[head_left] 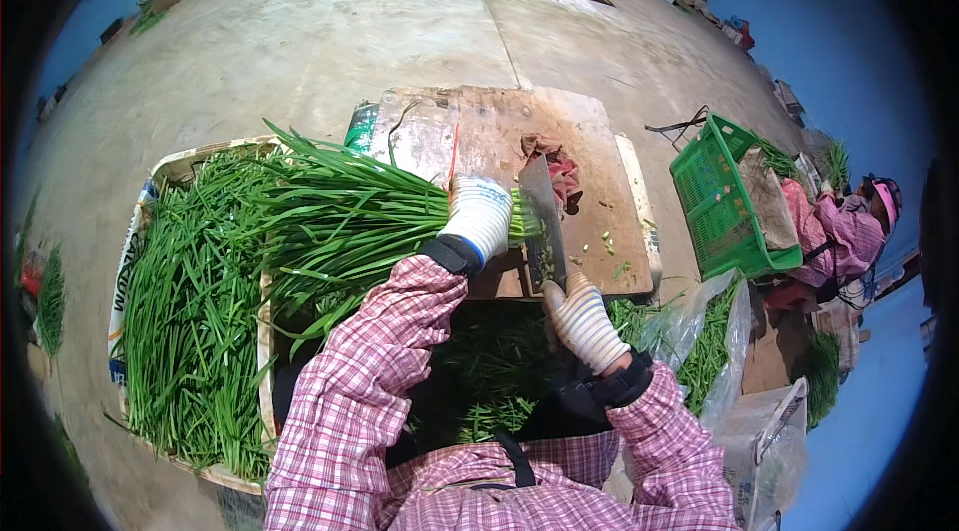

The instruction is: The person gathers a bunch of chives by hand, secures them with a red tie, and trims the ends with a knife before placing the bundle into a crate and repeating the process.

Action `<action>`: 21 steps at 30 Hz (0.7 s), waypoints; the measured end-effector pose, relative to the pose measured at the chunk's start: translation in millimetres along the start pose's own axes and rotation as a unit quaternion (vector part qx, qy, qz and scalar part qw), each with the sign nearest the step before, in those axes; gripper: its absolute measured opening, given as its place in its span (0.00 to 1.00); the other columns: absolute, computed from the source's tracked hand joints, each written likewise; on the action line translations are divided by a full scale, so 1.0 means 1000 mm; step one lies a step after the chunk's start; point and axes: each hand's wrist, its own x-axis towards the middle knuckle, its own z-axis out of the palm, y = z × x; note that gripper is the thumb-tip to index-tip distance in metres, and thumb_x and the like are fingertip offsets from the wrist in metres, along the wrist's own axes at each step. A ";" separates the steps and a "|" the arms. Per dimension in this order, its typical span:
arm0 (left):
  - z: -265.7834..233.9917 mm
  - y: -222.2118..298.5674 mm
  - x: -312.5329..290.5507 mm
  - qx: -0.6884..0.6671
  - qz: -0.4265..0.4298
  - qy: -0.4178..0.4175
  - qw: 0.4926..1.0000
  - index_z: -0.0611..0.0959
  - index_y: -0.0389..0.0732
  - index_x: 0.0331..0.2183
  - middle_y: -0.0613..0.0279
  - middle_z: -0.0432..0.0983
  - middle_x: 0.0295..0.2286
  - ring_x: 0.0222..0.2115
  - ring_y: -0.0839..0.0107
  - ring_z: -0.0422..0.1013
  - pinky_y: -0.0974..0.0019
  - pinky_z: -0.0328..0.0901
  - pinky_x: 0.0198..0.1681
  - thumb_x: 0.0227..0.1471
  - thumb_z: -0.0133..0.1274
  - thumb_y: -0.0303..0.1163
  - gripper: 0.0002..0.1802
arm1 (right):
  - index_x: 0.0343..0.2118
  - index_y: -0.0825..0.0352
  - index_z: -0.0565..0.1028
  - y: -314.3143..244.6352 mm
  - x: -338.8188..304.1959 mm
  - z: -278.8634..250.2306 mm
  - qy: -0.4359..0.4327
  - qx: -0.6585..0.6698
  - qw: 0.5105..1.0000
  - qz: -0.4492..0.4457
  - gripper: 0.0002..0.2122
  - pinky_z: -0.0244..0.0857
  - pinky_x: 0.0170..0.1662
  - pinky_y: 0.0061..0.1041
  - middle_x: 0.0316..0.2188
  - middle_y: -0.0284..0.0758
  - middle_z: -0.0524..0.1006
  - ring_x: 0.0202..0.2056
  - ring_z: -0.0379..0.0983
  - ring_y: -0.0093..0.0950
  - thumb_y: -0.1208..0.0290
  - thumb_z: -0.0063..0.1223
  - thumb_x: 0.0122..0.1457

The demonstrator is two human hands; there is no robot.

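Gripping one green bunch (365, 221) is the left hand (479, 216), one cleaver (542, 221) the right hand (584, 324).

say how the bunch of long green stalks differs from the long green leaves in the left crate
The bunch of long green stalks is gathered in the white-gloved left grip; the heap of long green leaves lies loose in the pale-rimmed crate. The bunch lies sideways; the heap mostly runs front to back. The bunch shows pale stalk ends; the heap shows mostly green leaf. Both are thin and green.
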 end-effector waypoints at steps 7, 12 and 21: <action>0.008 0.004 0.000 -0.011 -0.002 0.070 0.998 0.85 0.42 0.37 0.55 0.80 0.37 0.40 0.60 0.77 0.53 0.67 0.44 0.36 0.64 0.42 0.23 | 0.36 0.78 0.71 0.009 0.013 -0.004 0.009 -0.076 0.997 -0.028 0.16 0.67 0.36 0.43 0.25 0.57 0.74 0.29 0.72 0.55 0.64 0.48 0.58; 0.023 0.002 0.002 -0.019 -0.011 0.092 0.996 0.85 0.42 0.38 0.55 0.80 0.37 0.40 0.59 0.77 0.51 0.67 0.45 0.36 0.64 0.40 0.23 | 0.34 0.74 0.75 -0.030 0.048 0.001 -0.069 -0.040 0.996 0.031 0.15 0.67 0.40 0.47 0.28 0.59 0.76 0.37 0.72 0.58 0.64 0.46 0.56; 0.020 0.003 -0.003 -0.030 -0.014 0.086 0.996 0.83 0.42 0.40 0.54 0.80 0.37 0.41 0.58 0.76 0.50 0.66 0.45 0.39 0.62 0.39 0.22 | 0.37 0.77 0.72 -0.016 0.035 0.005 -0.044 -0.102 0.994 -0.005 0.15 0.70 0.33 0.40 0.23 0.52 0.75 0.29 0.77 0.46 0.67 0.45 0.56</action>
